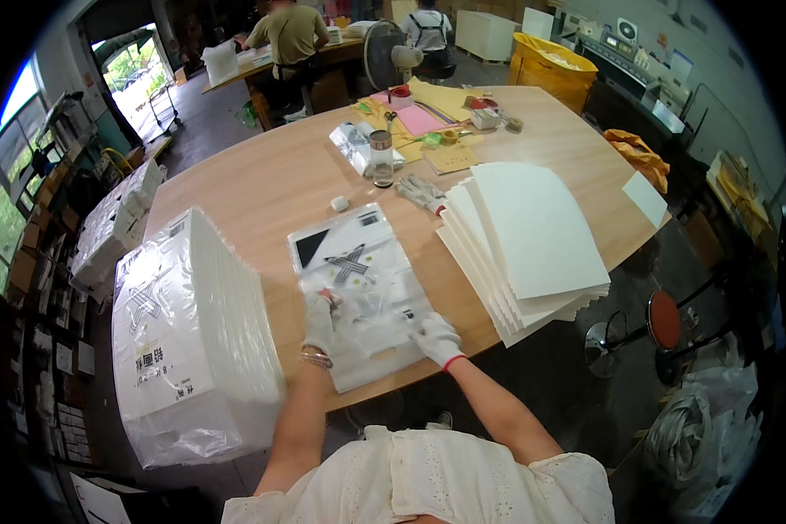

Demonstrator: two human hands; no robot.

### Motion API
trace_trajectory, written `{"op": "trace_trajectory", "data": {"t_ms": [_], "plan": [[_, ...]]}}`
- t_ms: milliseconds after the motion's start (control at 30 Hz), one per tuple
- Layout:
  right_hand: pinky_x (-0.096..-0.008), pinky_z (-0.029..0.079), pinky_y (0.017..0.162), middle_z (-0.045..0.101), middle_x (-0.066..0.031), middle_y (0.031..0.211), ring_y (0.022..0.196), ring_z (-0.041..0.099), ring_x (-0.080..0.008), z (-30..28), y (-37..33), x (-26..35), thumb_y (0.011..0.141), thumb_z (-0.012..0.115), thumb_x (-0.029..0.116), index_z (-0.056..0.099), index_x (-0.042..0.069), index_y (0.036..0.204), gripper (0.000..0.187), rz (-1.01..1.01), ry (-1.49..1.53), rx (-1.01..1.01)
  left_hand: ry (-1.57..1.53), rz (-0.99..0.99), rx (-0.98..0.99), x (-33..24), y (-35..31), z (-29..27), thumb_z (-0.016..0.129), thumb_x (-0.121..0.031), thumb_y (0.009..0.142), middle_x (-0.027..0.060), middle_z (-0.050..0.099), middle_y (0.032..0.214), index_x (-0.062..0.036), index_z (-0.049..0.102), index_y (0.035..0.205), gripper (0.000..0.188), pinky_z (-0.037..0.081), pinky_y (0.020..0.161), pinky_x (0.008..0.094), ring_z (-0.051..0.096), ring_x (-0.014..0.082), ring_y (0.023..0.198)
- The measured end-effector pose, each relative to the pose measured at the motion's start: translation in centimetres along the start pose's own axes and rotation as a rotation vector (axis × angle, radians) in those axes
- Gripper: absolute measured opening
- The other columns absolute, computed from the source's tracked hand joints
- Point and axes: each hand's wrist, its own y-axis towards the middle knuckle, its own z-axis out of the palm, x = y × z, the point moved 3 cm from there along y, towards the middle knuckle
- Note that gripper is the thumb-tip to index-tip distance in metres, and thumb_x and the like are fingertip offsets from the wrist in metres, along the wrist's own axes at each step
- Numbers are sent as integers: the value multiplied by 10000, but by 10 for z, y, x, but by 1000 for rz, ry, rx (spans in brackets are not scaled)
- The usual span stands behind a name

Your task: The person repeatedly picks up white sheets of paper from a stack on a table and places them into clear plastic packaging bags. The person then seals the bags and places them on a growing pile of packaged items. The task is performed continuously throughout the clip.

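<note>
A clear plastic bag (367, 327), printed with a dark triangle and a striped star shape, lies flat in front of me; white shows through it. My left hand (320, 321), in a white glove with a bracelet at the wrist, is on its left edge. Something reddish shows at that hand's fingertips, too blurred to make out how they are bent. On the bag's right edge rests my right hand (435, 337), in a white glove with a red cuff, fingers apart. To the left stands a tall stack of similar bagged white sheets (170, 332).
Fanned white boards (533, 236) lie at the right. Beyond the bag are a spare glove (421, 192), a small white block (340, 203), a clear cylinder (382, 162) and yellow envelopes (450, 157). A stool (664, 320) stands right of the table. Two people sit farther back near a fan (386, 57).
</note>
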Motion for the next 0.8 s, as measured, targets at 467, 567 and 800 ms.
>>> {"op": "trace_trajectory", "data": {"t_ms": [467,567,800], "plan": [[-383,460,821,601,-175,1002,937,578,-318,7,-1,63,805,595,178,577,50,1050,277,-588,156,108,809,351,174,-71,-46,76,565,-13,804,34,604,771,-24,496,1204,406,449,589,246,523,98,649],[-377,455,855,588,-176,1068,1002,556,-320,-114,-29,34,826,583,189,540,33,1130,345,-523,277,38,1107,603,44,-83,-74,80,594,-13,806,101,609,879,5,484,1208,416,469,659,266,565,167,734],[-356,446,878,620,-130,1073,1014,568,-298,-246,-27,-98,806,599,420,502,84,1238,556,-39,-175,-285,722,845,54,-69,-125,92,545,106,805,69,585,999,8,502,1163,374,480,796,263,584,156,920]]}}
